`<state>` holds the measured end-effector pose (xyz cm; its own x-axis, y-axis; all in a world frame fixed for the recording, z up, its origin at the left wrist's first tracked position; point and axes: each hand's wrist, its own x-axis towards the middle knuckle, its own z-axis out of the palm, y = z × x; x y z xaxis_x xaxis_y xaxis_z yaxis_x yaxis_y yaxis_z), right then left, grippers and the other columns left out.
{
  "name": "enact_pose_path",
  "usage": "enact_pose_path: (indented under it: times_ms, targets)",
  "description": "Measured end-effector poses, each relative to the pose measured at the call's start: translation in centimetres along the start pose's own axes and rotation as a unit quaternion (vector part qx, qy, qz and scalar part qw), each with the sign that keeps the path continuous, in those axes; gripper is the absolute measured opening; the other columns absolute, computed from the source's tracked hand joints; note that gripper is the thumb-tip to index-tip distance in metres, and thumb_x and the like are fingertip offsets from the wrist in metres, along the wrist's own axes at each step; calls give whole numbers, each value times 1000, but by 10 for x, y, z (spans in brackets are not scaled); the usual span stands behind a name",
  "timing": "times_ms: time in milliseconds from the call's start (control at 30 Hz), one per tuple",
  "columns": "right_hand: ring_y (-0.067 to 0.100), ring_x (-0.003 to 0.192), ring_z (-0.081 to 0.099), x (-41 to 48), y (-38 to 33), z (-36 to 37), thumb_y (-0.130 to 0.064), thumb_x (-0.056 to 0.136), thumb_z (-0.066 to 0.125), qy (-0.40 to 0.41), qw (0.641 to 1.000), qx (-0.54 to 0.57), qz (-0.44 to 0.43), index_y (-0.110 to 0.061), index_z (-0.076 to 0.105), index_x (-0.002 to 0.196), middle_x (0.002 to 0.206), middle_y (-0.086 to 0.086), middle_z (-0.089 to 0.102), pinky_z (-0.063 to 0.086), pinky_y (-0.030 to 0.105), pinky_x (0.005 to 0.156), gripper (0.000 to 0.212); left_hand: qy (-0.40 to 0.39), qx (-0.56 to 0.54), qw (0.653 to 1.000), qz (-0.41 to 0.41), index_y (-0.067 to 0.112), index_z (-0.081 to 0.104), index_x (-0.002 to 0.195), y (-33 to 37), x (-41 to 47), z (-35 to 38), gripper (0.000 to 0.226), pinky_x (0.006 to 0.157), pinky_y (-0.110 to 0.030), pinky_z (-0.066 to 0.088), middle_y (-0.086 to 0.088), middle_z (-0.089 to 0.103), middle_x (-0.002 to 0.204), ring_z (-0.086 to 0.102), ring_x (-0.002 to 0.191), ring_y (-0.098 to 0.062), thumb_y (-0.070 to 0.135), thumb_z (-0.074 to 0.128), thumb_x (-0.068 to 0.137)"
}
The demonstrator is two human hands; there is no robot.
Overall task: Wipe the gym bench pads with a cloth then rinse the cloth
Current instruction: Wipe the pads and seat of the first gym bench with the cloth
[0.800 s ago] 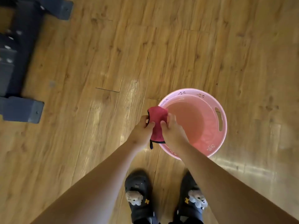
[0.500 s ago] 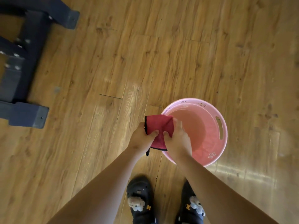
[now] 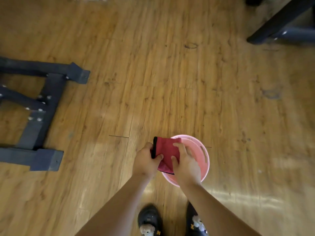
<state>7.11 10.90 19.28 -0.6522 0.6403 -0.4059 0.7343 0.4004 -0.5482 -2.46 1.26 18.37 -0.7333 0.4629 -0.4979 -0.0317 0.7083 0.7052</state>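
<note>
If the red cloth [image 3: 166,151] is wet, it could drip onto the wooden floor [image 3: 170,82], since its left half hangs outside the pink basin [image 3: 205,160] beneath the hands. A slack pinch could also drop it. The left hand [image 3: 144,160] curls around the cloth's black-trimmed edge. The right hand [image 3: 186,165] pinches the opposite side, directly over the basin.
</note>
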Motion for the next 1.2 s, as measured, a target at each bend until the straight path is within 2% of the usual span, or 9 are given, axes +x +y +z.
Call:
enact_pose_path:
  times_ms: [100,233,433,600,767,867,967,1100,1200]
  targets:
    - [18,83,61,-17,-30,-51,-17,97,45,3,1000,-25,-12,-25,48,132,120,-1,54,53,33,68,36,-5,-28,999,20,23,53,81,48,-24,-29,20,48,-12,35,6,58,68,54,59,-6,11,69,86]
    - [14,78,58,-52,-70,-120,-16,98,43,35,998,-35,-27,-25,51,126,115,-3,54,40,19,57,31,-10,-38,998,53,20,57,88,114,-65,-66,10,50,-10,40,10,63,75,60,68,-7,18,66,90]
    - [17,86,63,-106,-104,-218,-19,98,43,70,997,-37,-20,-28,49,127,121,-5,49,52,33,70,31,-28,-24,993,109,23,58,84,204,-123,-102,10,52,-15,41,8,64,74,62,67,-11,26,64,92]
    - [21,88,64,-124,-115,-293,-21,99,43,119,991,-50,-23,-26,49,128,123,-5,48,49,33,71,30,-46,3,989,140,18,58,84,279,-139,-108,11,51,-18,36,6,61,71,58,64,-13,23,65,91]
    - [24,92,63,-121,-111,-364,-23,98,45,177,983,-47,-25,-25,51,127,123,-2,48,49,36,71,29,-42,15,984,175,15,54,86,355,-137,-94,17,51,-19,36,6,58,73,56,66,-14,24,69,88]
    - [24,92,62,-116,-98,-409,-23,99,44,207,977,-40,-30,-24,51,126,122,-3,48,45,33,67,28,-52,7,984,170,10,58,92,402,-130,-75,26,66,-38,54,-2,66,83,65,76,-22,28,74,83]
    - [22,89,62,-107,-74,-457,-24,100,43,224,973,-38,-32,-25,50,126,121,-3,47,46,33,67,27,-73,-29,983,167,13,56,94,453,-125,-45,26,75,-47,57,-5,68,88,68,83,-26,22,77,82]
    - [22,88,61,-88,-28,-534,-24,100,43,257,965,-32,-27,-24,50,126,118,-2,47,48,33,69,27,-97,-70,977,175,23,51,84,534,-125,10,27,80,-49,56,-2,65,85,68,88,-29,15,77,81]
    - [21,91,60,-74,13,-596,-24,100,43,286,957,-35,-19,-24,49,127,120,-2,46,49,32,71,28,-102,-70,975,185,21,51,74,597,-126,62,28,79,-51,56,-3,62,78,67,89,-34,12,77,81]
